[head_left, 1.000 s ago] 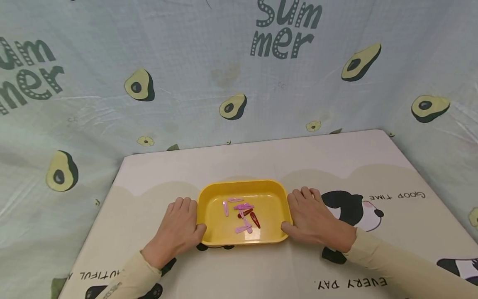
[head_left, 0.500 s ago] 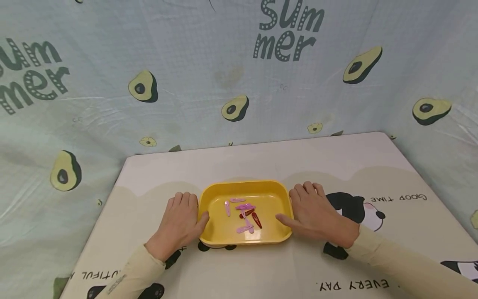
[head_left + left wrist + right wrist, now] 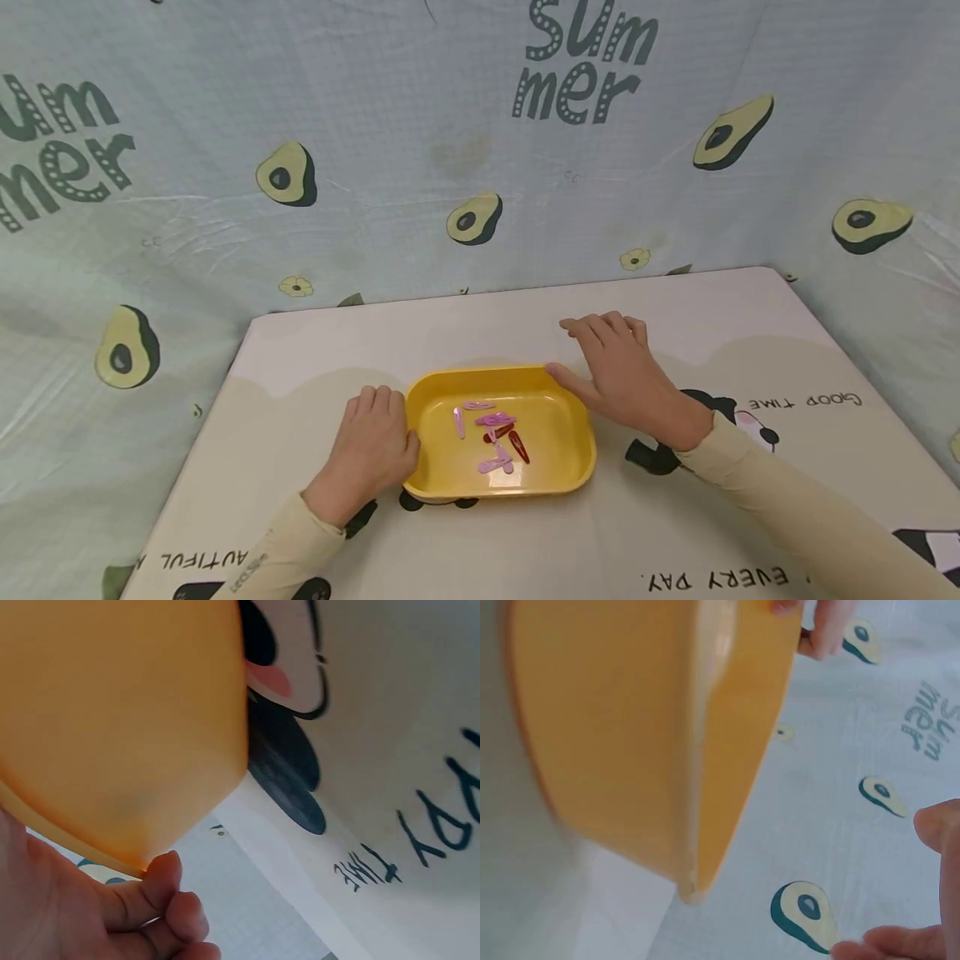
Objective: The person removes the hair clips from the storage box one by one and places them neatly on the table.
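Observation:
A yellow tray (image 3: 555, 442) with rounded corners lies on the table. Several pink hair clips (image 3: 495, 419) are in it, some overlapping near the middle, along with two dark red hair clips (image 3: 519, 447). My left hand (image 3: 372, 442) grips the tray's left side, thumb at the rim; its fingers (image 3: 161, 881) curl against the outside in the left wrist view. Over the tray's far right corner is my right hand (image 3: 626, 371), holding nothing, thumb spread from the fingers. In the right wrist view, its thumb (image 3: 937, 825) is apart from the tray wall.
A cloth printed with pandas and lettering covers the table (image 3: 525, 542). Behind and at the sides hangs a pale curtain (image 3: 360, 125) with avocado prints. The table's far edge lies well beyond the tray.
My right hand has let go of the tray's right side and risen up and away from me. My left hand stays at the left rim; its thumb lifted briefly, then came back.

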The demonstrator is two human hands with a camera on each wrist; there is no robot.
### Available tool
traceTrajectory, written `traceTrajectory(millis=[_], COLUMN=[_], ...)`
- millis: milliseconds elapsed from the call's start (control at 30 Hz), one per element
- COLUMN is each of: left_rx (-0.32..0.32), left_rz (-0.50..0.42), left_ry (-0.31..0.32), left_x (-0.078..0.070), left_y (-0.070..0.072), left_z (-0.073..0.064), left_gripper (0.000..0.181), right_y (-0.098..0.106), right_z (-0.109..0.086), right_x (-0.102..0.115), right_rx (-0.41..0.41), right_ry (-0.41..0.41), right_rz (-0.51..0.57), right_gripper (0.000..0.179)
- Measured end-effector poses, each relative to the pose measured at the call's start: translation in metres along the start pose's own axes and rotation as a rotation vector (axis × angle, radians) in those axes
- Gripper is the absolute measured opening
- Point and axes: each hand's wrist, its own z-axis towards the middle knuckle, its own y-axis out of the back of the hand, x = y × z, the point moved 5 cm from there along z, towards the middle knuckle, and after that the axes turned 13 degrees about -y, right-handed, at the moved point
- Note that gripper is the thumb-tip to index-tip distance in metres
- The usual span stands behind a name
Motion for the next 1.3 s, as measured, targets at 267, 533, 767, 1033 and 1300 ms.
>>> traceTrajectory(millis=[267, 533, 767, 1033, 1300], left_rx=[0.012, -0.002, -0.042, -0.089, -0.11], left_rz=[0.014, 0.011, -0.01, -0.05, -0.071], left_ry=[0.016, 0.012, 0.006, 0.003, -0.007], left_x=[-0.001, 0.0, 0.001, 0.003, 0.003], left_y=[-0.002, -0.002, -0.002, -0.004, -0.005], left_z=[0.0, -0.001, -0.002, -0.003, -0.003], left_gripper=[0.023, 0.022, 0.019, 0.015, 0.015], right_y=[-0.006, -0.016, -0.038, -0.065, -0.085], right_z=[0.015, 0.027, 0.036, 0.039, 0.037], right_x=[0.011, 0.02, 0.032, 0.041, 0.046], right_rx=[0.018, 0.114, 0.351, 0.564, 0.714], right_ry=[0.035, -0.018, -0.044, -0.078, -0.056], right_rz=[0.271, 0.581, 0.854, 0.917, 0.881], right_gripper=[0.061, 0.056, 0.054, 0.049, 0.046])
